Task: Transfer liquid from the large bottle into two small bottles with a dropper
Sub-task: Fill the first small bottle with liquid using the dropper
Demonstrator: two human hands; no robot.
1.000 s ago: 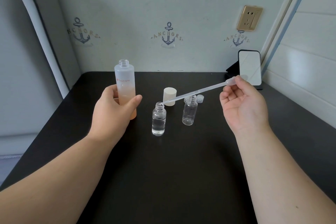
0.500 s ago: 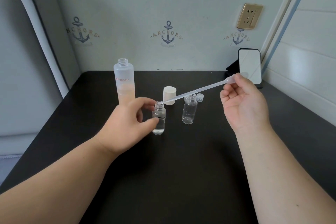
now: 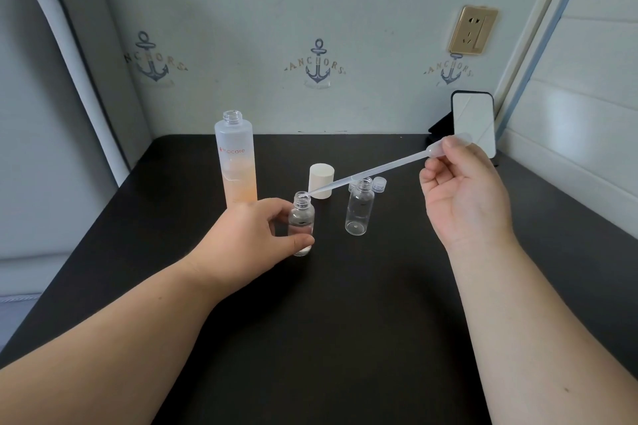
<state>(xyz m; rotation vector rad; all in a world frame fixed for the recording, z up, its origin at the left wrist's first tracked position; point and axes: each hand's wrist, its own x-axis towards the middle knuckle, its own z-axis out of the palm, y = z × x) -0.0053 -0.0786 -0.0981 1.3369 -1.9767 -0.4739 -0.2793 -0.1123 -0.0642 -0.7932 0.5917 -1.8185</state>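
A tall frosted bottle (image 3: 236, 162) with orange liquid in its lower part stands uncapped at the back left of the black table (image 3: 345, 321). In front of it my left hand (image 3: 252, 235) grips a small clear bottle (image 3: 302, 217) holding some clear liquid, thumb and fingers around its body. My right hand (image 3: 462, 197) pinches the bulb of a clear plastic dropper (image 3: 376, 171). The dropper slants down to the left, and its tip sits at that bottle's mouth. A second small clear bottle (image 3: 359, 209) stands empty just to the right.
A white cap (image 3: 321, 185) stands behind the small bottles, and two small clear caps (image 3: 379, 183) lie beside the empty one. A phone (image 3: 474, 124) leans on a stand at the back right corner. Walls close in the table at the back and right.
My left hand let go of the tall bottle, moved right and took hold of the small bottle with liquid. My right hand and the dropper stayed almost still.
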